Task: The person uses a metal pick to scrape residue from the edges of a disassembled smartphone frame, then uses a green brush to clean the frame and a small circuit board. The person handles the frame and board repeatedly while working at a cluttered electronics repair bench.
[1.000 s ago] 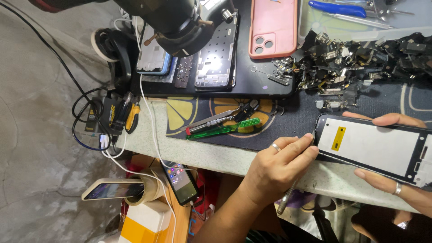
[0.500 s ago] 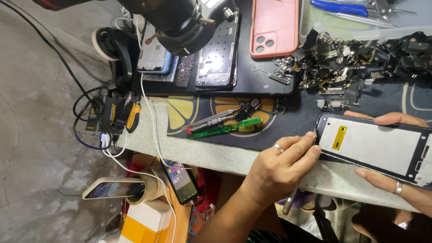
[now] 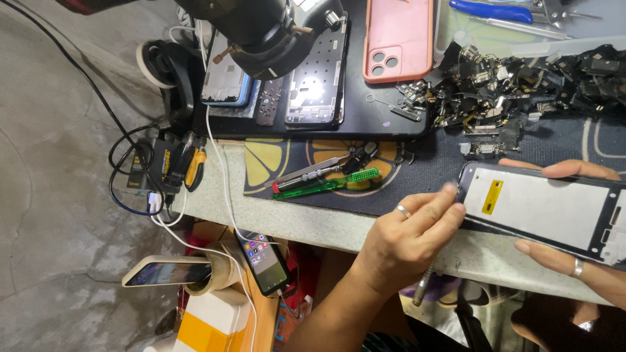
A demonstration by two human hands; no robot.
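My right hand (image 3: 568,262) holds a phone display frame (image 3: 548,210) from its right end, with fingers above and below it. The frame lies face-down over the bench edge and shows a white back with a small yellow sticker. My left hand (image 3: 404,240) wears a ring and grips a thin metal tool (image 3: 422,291). Its fingertips press at the frame's left corner, and the tool's handle sticks out below the hand. The tool's tip is hidden by my fingers.
A green toothbrush (image 3: 326,186) and a red-tipped driver (image 3: 306,175) lie on the lemon-print mat. Behind are a black microscope (image 3: 261,29), bare phone frames (image 3: 316,78), a pink phone case (image 3: 399,39) and a pile of small parts (image 3: 521,78). A lit phone (image 3: 264,261) hangs on a white cable.
My left hand has crept slightly right and up, closer onto the frame's left corner. My right hand and the frame have stayed nearly still.
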